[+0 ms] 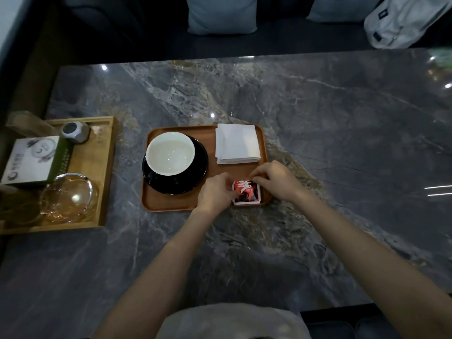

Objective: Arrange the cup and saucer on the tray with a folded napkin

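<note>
While both hands, left hand (215, 192) and right hand (274, 178), pinch a red packet (247, 193) on the tray (171, 204), nudging it could bump the napkin (237, 143) beside the cup (170, 152) and saucer (195, 177).

A glossy grey veined marble table (318, 118) mirrors ceiling lights; pale blue cushions (221, 14) line a dark sofa (281, 37) behind.

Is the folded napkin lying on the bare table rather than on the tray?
No, the folded white napkin lies on the brown tray's far right corner, beside the cup and black saucer.
</note>
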### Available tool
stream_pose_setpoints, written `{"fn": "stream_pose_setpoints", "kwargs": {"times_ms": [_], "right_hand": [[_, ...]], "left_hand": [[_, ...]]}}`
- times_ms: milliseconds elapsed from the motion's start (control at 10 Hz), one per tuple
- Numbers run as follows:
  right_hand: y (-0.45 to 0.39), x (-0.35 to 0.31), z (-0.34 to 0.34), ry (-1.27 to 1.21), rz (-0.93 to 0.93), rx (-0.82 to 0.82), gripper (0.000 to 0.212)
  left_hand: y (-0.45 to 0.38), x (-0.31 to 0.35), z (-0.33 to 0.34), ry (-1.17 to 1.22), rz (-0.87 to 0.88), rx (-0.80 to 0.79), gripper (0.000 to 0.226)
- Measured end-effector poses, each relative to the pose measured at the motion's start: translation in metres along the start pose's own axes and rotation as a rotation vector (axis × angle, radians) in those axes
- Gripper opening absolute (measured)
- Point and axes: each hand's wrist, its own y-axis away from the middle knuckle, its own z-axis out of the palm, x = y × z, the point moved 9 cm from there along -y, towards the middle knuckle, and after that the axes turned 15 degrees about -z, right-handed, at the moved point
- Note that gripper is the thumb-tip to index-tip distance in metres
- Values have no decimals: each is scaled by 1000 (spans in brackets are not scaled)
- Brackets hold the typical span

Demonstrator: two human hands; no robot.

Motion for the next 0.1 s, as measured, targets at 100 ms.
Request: {"fn": "stream_pose_setpoints", "kwargs": {"times_ms": [100], "right_hand": [[2,-4,-19,-50,32,98,22]], "left_hand": [[1,6,-11,-53,0,10,22]]}}
